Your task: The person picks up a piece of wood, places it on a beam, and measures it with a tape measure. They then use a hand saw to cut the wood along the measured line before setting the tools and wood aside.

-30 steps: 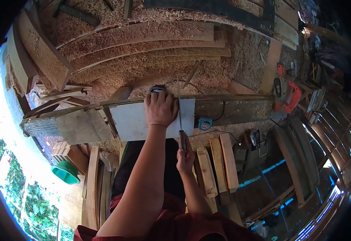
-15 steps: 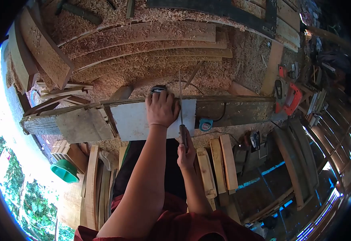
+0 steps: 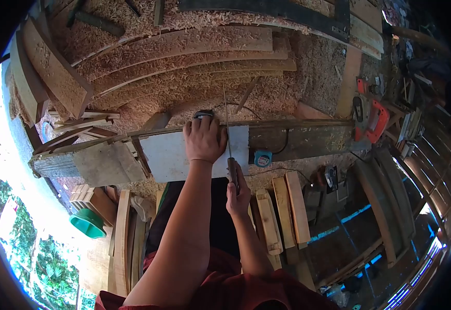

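My left hand (image 3: 204,140) presses flat on a white sheet (image 3: 166,152) that lies across a long wooden bench (image 3: 313,138), its fingers spread a little near the sheet's far edge. My right hand (image 3: 238,191) is wrapped round the dark handle of a saw (image 3: 229,135). The thin blade points away from me, over the sheet, just right of my left hand. Beyond my left fingertips is a small dark object (image 3: 203,113), partly hidden. A blue tape measure (image 3: 263,158) sits right of the sheet.
Curved boards (image 3: 184,49) lie among wood shavings beyond the bench. A red and black tool (image 3: 375,121) is at the bench's right end. Timber pieces (image 3: 297,209) stand on the near side, with a green bowl (image 3: 87,223) at the left.
The saw and my right hand have shifted slightly toward me and left relative to the sheet. My left hand stays on the sheet. The whole view has moved a little.
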Motion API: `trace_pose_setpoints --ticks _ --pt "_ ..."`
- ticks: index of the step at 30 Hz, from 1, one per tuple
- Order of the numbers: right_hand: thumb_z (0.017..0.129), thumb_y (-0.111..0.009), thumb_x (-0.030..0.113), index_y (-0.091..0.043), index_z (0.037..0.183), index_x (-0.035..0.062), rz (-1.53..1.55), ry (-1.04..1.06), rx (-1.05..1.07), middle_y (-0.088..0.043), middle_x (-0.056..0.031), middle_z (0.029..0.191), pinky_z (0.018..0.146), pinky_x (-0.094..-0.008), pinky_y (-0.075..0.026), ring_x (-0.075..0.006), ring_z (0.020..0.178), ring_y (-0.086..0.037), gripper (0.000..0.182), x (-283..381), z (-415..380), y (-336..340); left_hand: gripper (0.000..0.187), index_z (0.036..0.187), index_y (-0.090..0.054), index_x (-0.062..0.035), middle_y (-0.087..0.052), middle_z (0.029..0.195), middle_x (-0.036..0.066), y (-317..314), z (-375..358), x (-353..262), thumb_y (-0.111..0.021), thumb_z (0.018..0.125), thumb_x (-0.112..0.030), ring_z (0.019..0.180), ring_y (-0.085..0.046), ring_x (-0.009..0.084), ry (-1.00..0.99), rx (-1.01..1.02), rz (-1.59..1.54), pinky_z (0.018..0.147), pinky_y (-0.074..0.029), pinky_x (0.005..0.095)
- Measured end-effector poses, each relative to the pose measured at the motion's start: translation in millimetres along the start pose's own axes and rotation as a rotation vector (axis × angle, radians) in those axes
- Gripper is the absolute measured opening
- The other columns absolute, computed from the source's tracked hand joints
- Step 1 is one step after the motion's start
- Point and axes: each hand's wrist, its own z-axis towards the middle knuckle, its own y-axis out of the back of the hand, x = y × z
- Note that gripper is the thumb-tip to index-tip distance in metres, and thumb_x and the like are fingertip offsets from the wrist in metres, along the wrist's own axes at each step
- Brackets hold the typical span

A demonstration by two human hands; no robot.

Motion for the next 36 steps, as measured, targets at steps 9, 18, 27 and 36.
trace_pose_setpoints --ticks 9,18,27,36 --pt "0.113 -0.056 0.045 -0.047 0.168 0.0022 -0.061 -0.005 0.014 -0.077 -0.0182 0.135 0.081 -0.0298 -0.056 -0.0137 0.091 -0.071 0.071 18 8 -2 0.028 0.116 -0.075 -0.0135 -0.066 0.11 0.006 -5 -3 1 -0.068 0.098 -0.033 0.109 -0.062 0.0303 0.005 0.017 0.029 0.105 -0.044 0.0518" --pt "0.113 -0.057 0.043 -0.052 0.165 0.0024 -0.052 0.16 -0.095 -0.078 -0.0192 0.128 0.079 -0.0315 -0.058 -0.017 0.085 -0.072 0.066 2 3 0 0.014 0.1 -0.067 -0.0124 -0.064 0.102 0.008 -4 0 1 -0.063 0.1 -0.026 0.104 -0.061 0.0333 -0.024 -0.084 -0.024 0.098 -0.043 0.052" --pt "0.111 -0.06 0.029 -0.052 0.164 -0.0027 -0.146 0.405 -0.246 -0.078 -0.0123 0.11 0.07 -0.028 -0.054 -0.0091 0.074 -0.064 0.062 7 -3 35 0.018 0.097 -0.065 -0.0126 -0.065 0.097 0.009 1 -3 8 -0.064 0.102 -0.03 0.099 -0.063 0.033 -0.004 -0.112 -0.066 0.094 -0.044 0.0505" --pt "0.112 -0.06 0.029 -0.053 0.162 -0.005 -0.135 0.442 -0.231 -0.074 -0.0083 0.105 0.064 -0.029 -0.049 -0.0077 0.07 -0.056 0.061 71 5 62 0.027 0.114 -0.062 -0.0103 -0.078 0.097 0.017 90 44 80 -0.06 0.112 -0.038 0.09 -0.077 0.0436 0.096 0.41 -0.058 0.075 -0.058 0.0592"
